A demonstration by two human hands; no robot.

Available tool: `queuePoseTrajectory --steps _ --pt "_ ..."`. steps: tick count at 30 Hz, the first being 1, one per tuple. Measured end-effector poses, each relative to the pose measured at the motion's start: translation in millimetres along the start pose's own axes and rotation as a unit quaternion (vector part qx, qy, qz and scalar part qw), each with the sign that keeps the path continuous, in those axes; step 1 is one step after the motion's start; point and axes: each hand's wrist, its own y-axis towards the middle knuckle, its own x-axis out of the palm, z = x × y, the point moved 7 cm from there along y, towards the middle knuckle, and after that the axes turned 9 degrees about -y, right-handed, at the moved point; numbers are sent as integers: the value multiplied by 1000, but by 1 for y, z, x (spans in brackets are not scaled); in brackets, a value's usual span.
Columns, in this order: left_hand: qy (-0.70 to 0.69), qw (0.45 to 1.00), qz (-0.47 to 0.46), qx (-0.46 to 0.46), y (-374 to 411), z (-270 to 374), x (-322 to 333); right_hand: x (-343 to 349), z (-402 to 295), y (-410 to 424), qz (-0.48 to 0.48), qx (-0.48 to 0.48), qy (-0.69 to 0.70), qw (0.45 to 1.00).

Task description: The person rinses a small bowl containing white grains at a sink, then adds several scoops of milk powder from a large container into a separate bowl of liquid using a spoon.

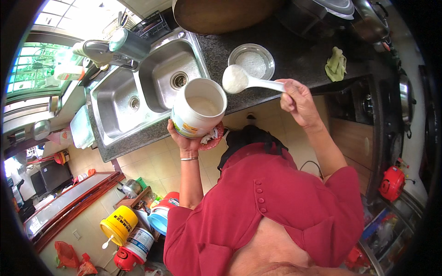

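Note:
My left hand (184,139) grips a white plastic tub (198,108) from below, over the counter's front edge. Inside the open tub lies a pale powdery or grainy substance (203,105). Between the thumb and fingers of my right hand (297,103) is the handle of a white plastic spoon (264,84). Heaped in its bowl is white powder (236,78). The spoon bowl hovers just right of the tub's rim and overlaps the near-left edge of a round dish (271,58) in view. White granules (253,63) cover the dish's bottom.
A steel double sink (146,86) with a faucet (119,57) lies to the left in the dark stone counter (221,45). A green cloth (336,64) rests on the counter at right. A large pan (224,15) stands behind. Beneath the tub is a red bin or basket (214,139).

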Motion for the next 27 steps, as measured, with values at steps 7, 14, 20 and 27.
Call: queuePoseTrajectory --steps 7,14,20,27 --pt "-2 1000 -11 15 -14 5 -4 -44 -23 2 135 -104 -139 976" --pt "-35 998 26 35 -32 8 -30 -49 -21 14 191 -152 -331 911" --pt "-46 997 31 46 -47 7 -36 -45 -16 28 190 -186 -362 894" --pt "-51 997 35 55 -52 11 -45 -35 -28 28 188 -300 -531 770"
